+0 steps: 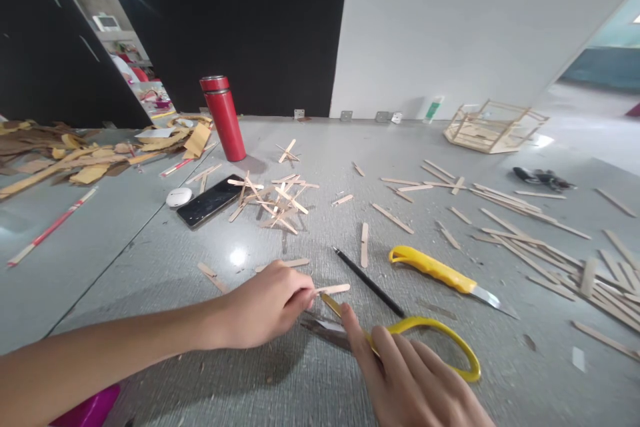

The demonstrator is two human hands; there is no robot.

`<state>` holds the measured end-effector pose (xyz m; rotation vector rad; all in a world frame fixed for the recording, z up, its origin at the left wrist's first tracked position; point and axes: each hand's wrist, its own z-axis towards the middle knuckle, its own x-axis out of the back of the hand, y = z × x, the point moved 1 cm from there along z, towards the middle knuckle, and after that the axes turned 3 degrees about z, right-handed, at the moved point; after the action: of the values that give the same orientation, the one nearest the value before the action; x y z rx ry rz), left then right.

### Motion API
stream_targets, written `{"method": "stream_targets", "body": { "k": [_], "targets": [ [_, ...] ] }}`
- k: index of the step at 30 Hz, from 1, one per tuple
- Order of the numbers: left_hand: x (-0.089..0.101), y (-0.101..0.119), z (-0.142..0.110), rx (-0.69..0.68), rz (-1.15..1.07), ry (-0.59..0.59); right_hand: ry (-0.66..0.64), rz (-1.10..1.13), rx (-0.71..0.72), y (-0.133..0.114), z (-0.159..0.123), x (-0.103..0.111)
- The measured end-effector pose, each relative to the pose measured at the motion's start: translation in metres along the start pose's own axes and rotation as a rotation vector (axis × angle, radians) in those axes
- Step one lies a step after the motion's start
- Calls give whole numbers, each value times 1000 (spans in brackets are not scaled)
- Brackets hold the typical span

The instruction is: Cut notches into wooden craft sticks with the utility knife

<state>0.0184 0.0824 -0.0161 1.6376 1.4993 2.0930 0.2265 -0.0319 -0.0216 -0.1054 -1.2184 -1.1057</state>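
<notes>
My left hand (267, 303) is closed in a pinch on a short wooden craft stick (334, 289), holding it just above the grey floor. My right hand (405, 373) rests at the bottom of the view, fingers wrapped on the yellow-handled scissors (440, 340), whose blades point left under the stick. A black pencil (370, 281) lies just beyond the scissors. A yellow utility knife (445, 275) with its blade out lies to the right of the pencil.
Several loose craft sticks (273, 200) lie in a pile ahead, more spread to the right (525, 227). A red flask (224, 119), black phone (210, 201) and white round case (179, 197) sit left of centre. Cardboard scraps (75, 157) far left; a stick frame (493, 125) far right.
</notes>
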Motion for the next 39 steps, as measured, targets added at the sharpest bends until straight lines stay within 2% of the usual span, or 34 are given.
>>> {"method": "stream_targets", "body": {
  "k": [5,13,20,27,31,39],
  "targets": [
    [-1,-2,1,-4,0,10,-15,-64,-51,-5,-4,-2],
    [0,0,2,21,-15,3,-59,-109,-37,-6,-3,-2],
    [0,0,-1,63,-42,-8,-37,-34,-33,-3,-7,-3],
    [2,-1,1,42,-27,-16,1,-49,6,-2,-2,-1],
    [2,0,2,25,-17,-18,-51,-32,52,-1,-1,0],
    [-1,0,0,46,-18,-4,-75,-142,-33,-6,0,2]
  ]
}}
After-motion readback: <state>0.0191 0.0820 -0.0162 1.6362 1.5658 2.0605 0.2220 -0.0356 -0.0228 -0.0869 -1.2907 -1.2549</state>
